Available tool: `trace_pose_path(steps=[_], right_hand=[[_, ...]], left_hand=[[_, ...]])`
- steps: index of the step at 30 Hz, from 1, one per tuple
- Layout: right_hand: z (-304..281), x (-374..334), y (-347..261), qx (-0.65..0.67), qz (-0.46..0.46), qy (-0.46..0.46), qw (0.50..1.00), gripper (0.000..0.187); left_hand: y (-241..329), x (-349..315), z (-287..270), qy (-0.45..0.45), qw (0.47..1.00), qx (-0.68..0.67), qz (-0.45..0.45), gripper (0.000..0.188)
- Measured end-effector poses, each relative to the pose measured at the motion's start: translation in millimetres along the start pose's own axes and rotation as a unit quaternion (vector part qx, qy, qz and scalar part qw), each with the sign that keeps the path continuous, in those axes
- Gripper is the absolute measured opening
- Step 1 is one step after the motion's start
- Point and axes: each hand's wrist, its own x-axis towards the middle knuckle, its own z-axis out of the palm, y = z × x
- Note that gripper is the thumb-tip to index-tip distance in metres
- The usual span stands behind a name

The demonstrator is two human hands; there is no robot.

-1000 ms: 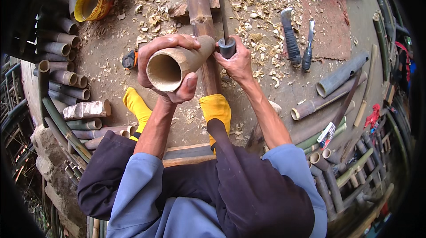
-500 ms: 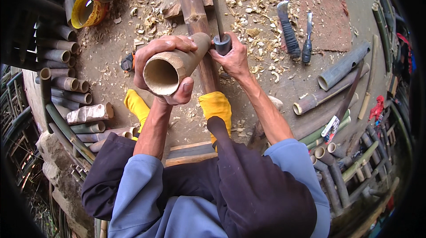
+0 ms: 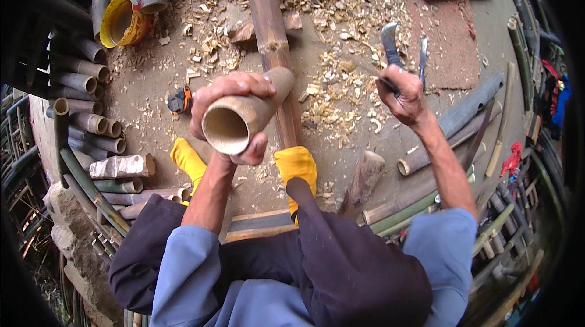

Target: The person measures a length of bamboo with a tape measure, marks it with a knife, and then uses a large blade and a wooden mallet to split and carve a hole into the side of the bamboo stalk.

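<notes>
My left hand [image 3: 228,92] grips a short pale bamboo tube [image 3: 268,101], its open end toward me. The tube's far end overlaps a long brown bamboo pole [image 3: 265,16] lying on the ground; whether they touch I cannot tell. Out to the right, my right hand [image 3: 403,95] is closed round the dark handle of a long-bladed knife [image 3: 367,70], whose blade is smeared by motion. Just beyond that hand lie a hooked knife [image 3: 390,40], its handle mostly hidden, and a chisel [image 3: 423,53].
Wood chips [image 3: 341,83] litter the ground. A black-and-orange tape measure [image 3: 180,101] lies left of the tube. Cut bamboo lengths [image 3: 79,80] stack at left, with more [image 3: 469,113] at right. A yellow bucket [image 3: 125,37] stands upper left. My yellow-covered foot [image 3: 297,165] is at the pole's near end.
My right hand has swung away from the tube to the right with the long-bladed knife. The left hand still holds the tube, slightly lower in view.
</notes>
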Motion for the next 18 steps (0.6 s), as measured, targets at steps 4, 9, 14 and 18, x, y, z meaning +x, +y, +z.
trace_pose_path(steps=[4, 9, 14, 18], right_hand=[[-18, 4, 31, -0.070, 0.071, -0.233, 0.967, 0.011], [-7, 47, 24, -0.059, 0.020, -0.330, 0.942, 0.016], [-51, 35, 74, -0.195, 0.021, -0.384, 0.902, 0.010], [-67, 7, 44, -0.220, 0.062, -0.358, 0.905, 0.012]], left_hand=[[-2, 0, 3, -0.007, 1.000, -0.014, 0.023, 0.059], [-1, 1, -6, -0.032, 0.999, 0.032, 0.021, 0.060], [-1, 1, 0, -0.030, 0.999, 0.005, 0.032, 0.060], [-2, 5, -5, -0.034, 0.999, -0.005, 0.038, 0.056]])
